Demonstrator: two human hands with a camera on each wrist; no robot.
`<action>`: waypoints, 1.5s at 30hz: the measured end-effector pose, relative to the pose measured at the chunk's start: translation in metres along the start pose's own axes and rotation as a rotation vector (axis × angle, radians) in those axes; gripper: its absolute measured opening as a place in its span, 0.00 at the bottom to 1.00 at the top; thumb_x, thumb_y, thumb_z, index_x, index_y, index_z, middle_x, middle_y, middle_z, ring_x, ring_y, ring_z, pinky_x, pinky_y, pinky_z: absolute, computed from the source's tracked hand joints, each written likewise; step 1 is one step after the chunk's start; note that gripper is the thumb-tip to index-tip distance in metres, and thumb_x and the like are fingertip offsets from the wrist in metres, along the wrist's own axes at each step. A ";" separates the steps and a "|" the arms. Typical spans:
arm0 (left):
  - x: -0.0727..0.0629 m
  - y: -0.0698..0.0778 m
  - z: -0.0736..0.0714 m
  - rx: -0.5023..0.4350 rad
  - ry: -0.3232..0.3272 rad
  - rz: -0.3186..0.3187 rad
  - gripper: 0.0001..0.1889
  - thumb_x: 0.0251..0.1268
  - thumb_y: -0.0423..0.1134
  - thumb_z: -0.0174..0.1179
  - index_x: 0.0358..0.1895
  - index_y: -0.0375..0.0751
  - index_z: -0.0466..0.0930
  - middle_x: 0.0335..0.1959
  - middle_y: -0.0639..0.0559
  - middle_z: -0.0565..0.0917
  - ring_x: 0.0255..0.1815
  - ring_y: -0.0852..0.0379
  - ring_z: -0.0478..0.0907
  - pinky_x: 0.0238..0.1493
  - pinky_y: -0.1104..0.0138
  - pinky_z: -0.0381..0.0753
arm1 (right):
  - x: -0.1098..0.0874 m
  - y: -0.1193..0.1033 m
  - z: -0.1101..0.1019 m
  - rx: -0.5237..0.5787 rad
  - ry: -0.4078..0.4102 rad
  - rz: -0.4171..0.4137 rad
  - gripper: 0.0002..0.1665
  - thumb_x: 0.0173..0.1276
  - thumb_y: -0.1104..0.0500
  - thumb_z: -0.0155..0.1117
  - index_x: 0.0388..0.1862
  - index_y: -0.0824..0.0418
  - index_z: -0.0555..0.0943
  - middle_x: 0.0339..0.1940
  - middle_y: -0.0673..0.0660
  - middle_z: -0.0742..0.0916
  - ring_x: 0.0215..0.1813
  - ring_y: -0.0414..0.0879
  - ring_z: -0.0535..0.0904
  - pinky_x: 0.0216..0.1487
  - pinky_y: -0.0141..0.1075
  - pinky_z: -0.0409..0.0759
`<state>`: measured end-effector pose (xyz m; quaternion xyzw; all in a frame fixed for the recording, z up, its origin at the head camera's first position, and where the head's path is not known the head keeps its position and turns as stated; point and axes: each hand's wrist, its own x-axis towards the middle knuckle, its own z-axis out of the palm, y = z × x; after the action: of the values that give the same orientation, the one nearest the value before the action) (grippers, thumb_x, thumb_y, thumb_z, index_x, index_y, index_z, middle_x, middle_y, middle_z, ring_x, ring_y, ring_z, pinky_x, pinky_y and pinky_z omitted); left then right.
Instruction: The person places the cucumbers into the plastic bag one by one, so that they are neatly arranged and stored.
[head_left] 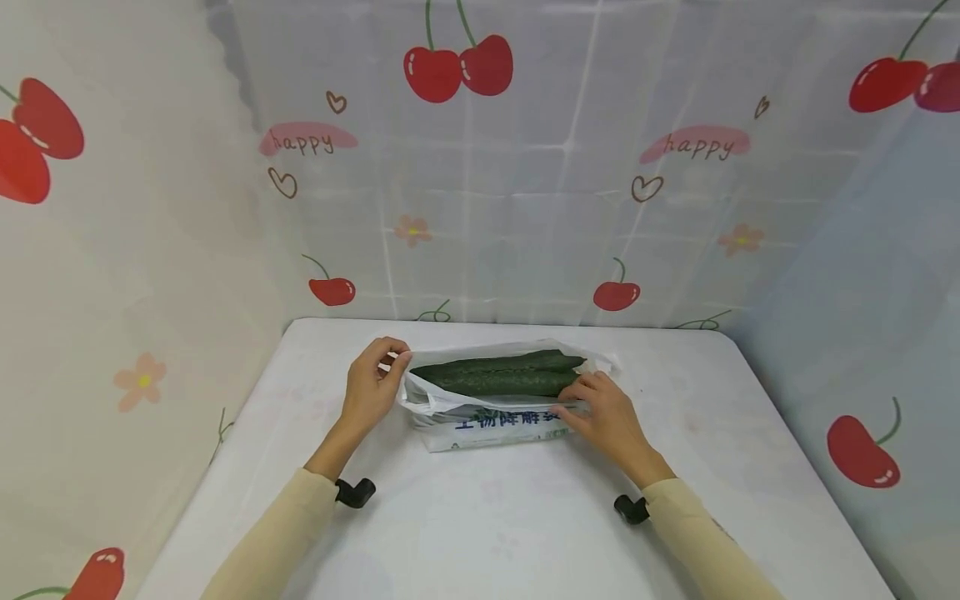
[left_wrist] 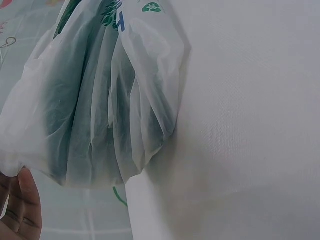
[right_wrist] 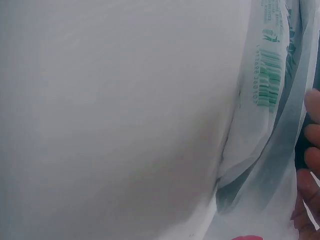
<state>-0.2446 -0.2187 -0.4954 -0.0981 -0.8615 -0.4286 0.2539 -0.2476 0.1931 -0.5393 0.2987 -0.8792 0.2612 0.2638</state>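
Two long dark green cucumbers (head_left: 495,383) lie side by side in the mouth of a white plastic bag (head_left: 442,437), which rests on its side on the table. Blue and green print runs along the bag's front. At the bag's left end my left hand (head_left: 377,371) pinches the edge of the plastic between thumb and fingers. My right hand (head_left: 600,412) is at the right end, thumb against the front rim and curled fingers inside by the cucumber tips. In the left wrist view, the bag (left_wrist: 100,110) hangs in folds from the pinched edge.
The white table (head_left: 480,517) has rounded far corners. Behind it and along both sides hang light sheets (head_left: 510,183) printed with cherries, hearts and flowers. A black wrist mount (head_left: 356,493) sits at the left cuff, another (head_left: 632,508) at the right.
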 end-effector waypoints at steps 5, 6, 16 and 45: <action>0.001 -0.002 -0.001 -0.006 0.004 0.002 0.03 0.79 0.41 0.65 0.46 0.48 0.85 0.46 0.53 0.88 0.44 0.56 0.86 0.39 0.72 0.80 | -0.004 0.003 -0.004 -0.025 -0.063 -0.035 0.18 0.54 0.56 0.90 0.43 0.55 0.92 0.37 0.53 0.84 0.39 0.42 0.71 0.37 0.37 0.76; 0.001 -0.002 0.000 -0.008 0.003 0.001 0.03 0.79 0.41 0.65 0.46 0.48 0.85 0.46 0.53 0.88 0.44 0.56 0.86 0.39 0.72 0.80 | -0.005 0.004 -0.004 -0.036 -0.069 -0.036 0.17 0.55 0.57 0.89 0.43 0.54 0.93 0.37 0.52 0.84 0.39 0.42 0.70 0.36 0.37 0.76; -0.002 -0.004 0.003 -0.011 -0.010 -0.008 0.03 0.79 0.41 0.65 0.46 0.48 0.85 0.45 0.53 0.88 0.44 0.55 0.86 0.39 0.71 0.80 | -0.003 0.005 -0.004 -0.071 -0.059 -0.081 0.10 0.60 0.65 0.84 0.37 0.55 0.91 0.38 0.49 0.84 0.41 0.45 0.75 0.40 0.40 0.79; 0.005 -0.004 0.004 -0.003 -0.003 0.027 0.02 0.79 0.39 0.65 0.47 0.47 0.85 0.45 0.52 0.87 0.44 0.54 0.85 0.39 0.71 0.81 | 0.017 -0.020 -0.058 0.075 -0.086 -0.133 0.14 0.67 0.69 0.76 0.46 0.59 0.82 0.46 0.52 0.82 0.46 0.42 0.78 0.49 0.33 0.78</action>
<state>-0.2513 -0.2181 -0.4973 -0.1105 -0.8600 -0.4261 0.2582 -0.2284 0.2091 -0.4805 0.3770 -0.8576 0.2626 0.2311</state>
